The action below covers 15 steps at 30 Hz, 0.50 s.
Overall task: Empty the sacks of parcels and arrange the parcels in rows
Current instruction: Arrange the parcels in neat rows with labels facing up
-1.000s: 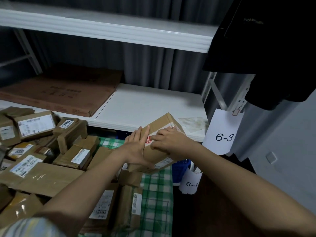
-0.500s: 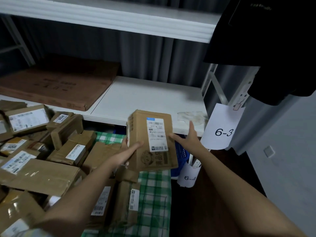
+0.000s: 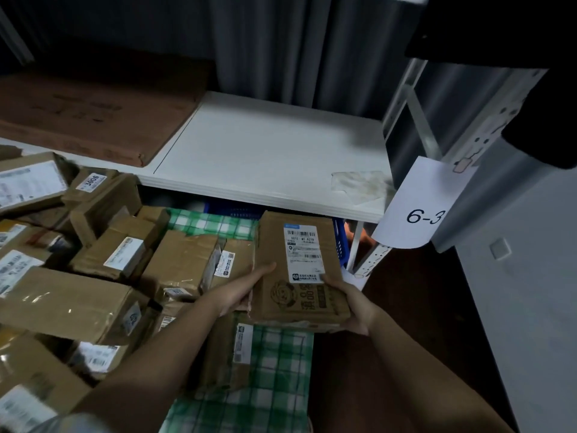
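Holding a flat brown cardboard parcel (image 3: 299,270) with a white shipping label facing up, the left hand (image 3: 240,292) grips its left edge with the thumb on top, while the right hand (image 3: 352,304) grips the near right corner, thumb pressed by the label. The parcel sits just in front of the white metal shelf (image 3: 265,151), below its front edge, over a green-and-white checked sack (image 3: 265,370). Left of the parcel lies a heap of brown taped cardboard boxes (image 3: 93,270), and right of it a white paper tag marked 6-3 (image 3: 424,204) hangs at the shelf's corner.
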Motion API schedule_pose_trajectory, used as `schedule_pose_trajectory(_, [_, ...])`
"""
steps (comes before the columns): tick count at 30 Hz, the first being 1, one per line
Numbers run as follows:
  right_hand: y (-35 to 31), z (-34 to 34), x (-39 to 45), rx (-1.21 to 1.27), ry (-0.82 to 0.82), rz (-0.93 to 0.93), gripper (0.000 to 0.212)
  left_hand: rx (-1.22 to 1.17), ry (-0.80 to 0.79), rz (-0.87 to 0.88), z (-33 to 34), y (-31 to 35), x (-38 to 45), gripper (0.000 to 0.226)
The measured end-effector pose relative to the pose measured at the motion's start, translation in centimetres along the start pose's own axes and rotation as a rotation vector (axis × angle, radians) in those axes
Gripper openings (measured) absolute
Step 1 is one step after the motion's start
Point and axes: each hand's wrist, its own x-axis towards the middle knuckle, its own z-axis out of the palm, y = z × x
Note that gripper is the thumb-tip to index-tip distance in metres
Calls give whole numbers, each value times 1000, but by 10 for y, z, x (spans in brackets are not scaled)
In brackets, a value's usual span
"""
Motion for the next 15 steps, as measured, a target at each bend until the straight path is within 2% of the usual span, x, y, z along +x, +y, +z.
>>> schedule_pose_trajectory(3, [2, -8, 6, -56, 25, 38, 56, 64, 24, -41, 11, 5, 11, 62])
schedule_pose_trajectory(4, [1, -9, 8, -81, 42, 33, 56, 88, 60, -51, 13, 7, 14, 58])
schedule_pose_trajectory(7, [-9, -5, 16, -119, 114, -11, 54, 162, 158, -24, 15, 12, 27, 67])
schedule_pose_trajectory(11, [-22, 5, 34, -174, 208, -130, 47, 290, 267, 57, 11, 22, 44, 59])
schedule_pose_trajectory(15, [-14, 6, 63, -203, 338, -242, 55, 379, 272, 50, 4, 27, 64, 57])
